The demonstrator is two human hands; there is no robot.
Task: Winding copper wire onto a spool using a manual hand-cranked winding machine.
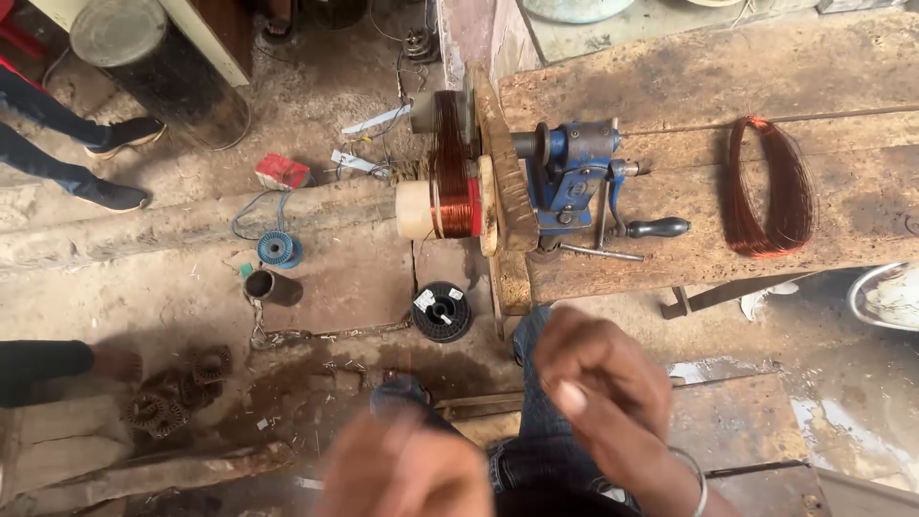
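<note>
Dusty workshop floor (316, 287) lies below a rough wooden desk (728, 77), seen from above. Clamped at the desk's left end is a blue hand winder (570, 177), its shaft running left to right; a copper coil (452, 168) sits on the former at the shaft's left end, and the black crank handle (659, 227) sticks out to the right. A loose hank of copper wire (771, 187) lies on the desk further right. Both hands hang low in the foreground, well short of the winder and apart from it. The right hand (603, 393) is the nearer one, almost straight below the crank; its grip is narrow, fingertips pinched, though whether a thin wire runs through them I cannot tell. The left hand (402, 474) is too blurred to read its grip. A black spool (441, 311) and a blue spool (279, 249) rest on the floor.
</note>
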